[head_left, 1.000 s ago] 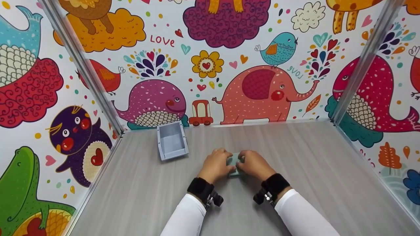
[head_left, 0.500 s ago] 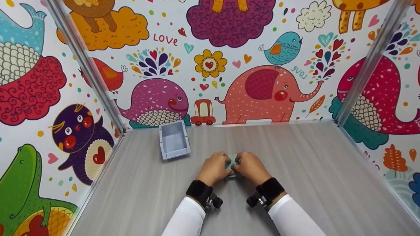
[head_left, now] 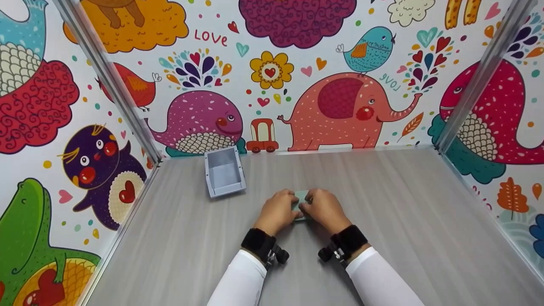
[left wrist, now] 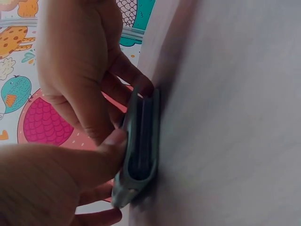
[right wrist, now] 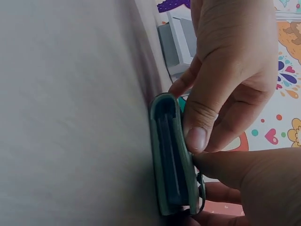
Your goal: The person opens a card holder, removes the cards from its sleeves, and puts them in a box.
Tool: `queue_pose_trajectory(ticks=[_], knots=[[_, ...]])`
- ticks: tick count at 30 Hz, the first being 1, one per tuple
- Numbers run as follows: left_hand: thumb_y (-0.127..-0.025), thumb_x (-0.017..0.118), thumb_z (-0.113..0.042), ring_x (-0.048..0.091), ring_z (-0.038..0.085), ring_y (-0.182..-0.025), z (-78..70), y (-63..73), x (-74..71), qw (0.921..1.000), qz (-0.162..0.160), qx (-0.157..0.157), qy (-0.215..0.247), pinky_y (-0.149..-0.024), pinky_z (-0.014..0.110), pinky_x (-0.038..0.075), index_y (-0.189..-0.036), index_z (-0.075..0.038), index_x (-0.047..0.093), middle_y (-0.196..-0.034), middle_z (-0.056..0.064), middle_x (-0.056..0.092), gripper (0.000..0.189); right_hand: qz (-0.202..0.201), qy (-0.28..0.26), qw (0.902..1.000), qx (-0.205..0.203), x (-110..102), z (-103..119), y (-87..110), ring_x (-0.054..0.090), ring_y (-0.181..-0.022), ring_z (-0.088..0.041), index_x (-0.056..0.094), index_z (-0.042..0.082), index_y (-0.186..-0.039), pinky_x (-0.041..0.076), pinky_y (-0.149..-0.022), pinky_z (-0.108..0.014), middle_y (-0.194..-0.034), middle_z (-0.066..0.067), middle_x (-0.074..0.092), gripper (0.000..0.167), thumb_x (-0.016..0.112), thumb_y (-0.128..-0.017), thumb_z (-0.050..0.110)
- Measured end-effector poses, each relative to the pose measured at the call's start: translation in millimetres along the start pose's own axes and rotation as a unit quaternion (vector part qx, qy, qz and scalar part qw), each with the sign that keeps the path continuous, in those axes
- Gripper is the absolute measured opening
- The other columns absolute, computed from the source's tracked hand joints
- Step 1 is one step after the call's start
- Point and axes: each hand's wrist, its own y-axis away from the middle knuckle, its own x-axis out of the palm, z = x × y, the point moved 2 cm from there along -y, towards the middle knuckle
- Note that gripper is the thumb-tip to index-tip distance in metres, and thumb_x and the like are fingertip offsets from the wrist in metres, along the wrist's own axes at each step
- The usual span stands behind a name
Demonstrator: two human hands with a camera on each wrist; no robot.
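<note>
A small pale green wallet point(head_left: 301, 205) lies on the table between the two hands. Its folded edge and dark inner layers face the left wrist camera, where the wallet point(left wrist: 141, 136) seems nearly flat to the tabletop. My left hand point(head_left: 277, 209) grips its left side, thumb on the near part and fingers toward the far edge. From the right, my right hand point(head_left: 325, 208) holds the other side with curled fingers. Seen from the right wrist, the left thumb point(right wrist: 196, 138) presses on the upper cover, and a small dark clasp point(right wrist: 201, 190) shows beside the right fingers.
A grey open-topped bin point(head_left: 224, 191) stands at the back left of the wooden table point(head_left: 178, 238), close to the patterned wall point(head_left: 340, 51). Metal posts point(head_left: 114, 89) frame the corners. Both wrists wear black camera straps point(head_left: 258, 241).
The right hand has moved slightly left over the wallet, covering more of it. The head view has tilted a little, shifting the scene upward. The bin has stayed in place.
</note>
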Motion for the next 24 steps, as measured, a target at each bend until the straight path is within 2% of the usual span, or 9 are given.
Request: queue_pose_trajectory(ticks=[8,16,24], knots=[[-0.102,0.087,-0.033,0.066,0.031,-0.148,0.7,1.5,2.3,0.9997,0.017,-0.015,0.003,-0.122,0.049,0.055,-0.141,-0.012,0.081,-0.159,0.008,0.068,0.045,0.007,-0.014,0.9997,0.017,2.1,0.2,3.9,0.079,-0.098,-0.038,0.084,0.001,-0.104,0.064,-0.091,-0.054,-0.104,-0.017,0.084,0.026,0.091,-0.095,0.025],[-0.101,0.088,-0.031,0.067,0.032,-0.148,2.3,1.9,-0.1,0.9991,0.016,-0.033,0.02,-0.123,0.049,0.054,-0.143,-0.012,0.08,-0.162,0.008,0.067,0.046,0.005,-0.016,0.9997,0.018,3.9,2.9,-0.2,0.071,-0.085,-0.029,0.082,0.002,-0.1,0.06,-0.081,-0.049,-0.094,-0.012,0.08,0.027,0.093,-0.094,0.026],[-0.101,0.088,-0.031,0.068,0.032,-0.145,-1.0,5.0,4.6,0.9993,0.015,-0.029,0.018,-0.121,0.048,0.056,-0.142,-0.013,0.08,-0.16,0.008,0.068,0.045,-0.015,0.012,0.9997,0.015,6.7,3.0,3.7,0.076,-0.087,-0.035,0.081,0.002,-0.097,0.063,-0.081,-0.052,-0.095,-0.015,0.081,0.023,0.089,-0.095,0.024]])
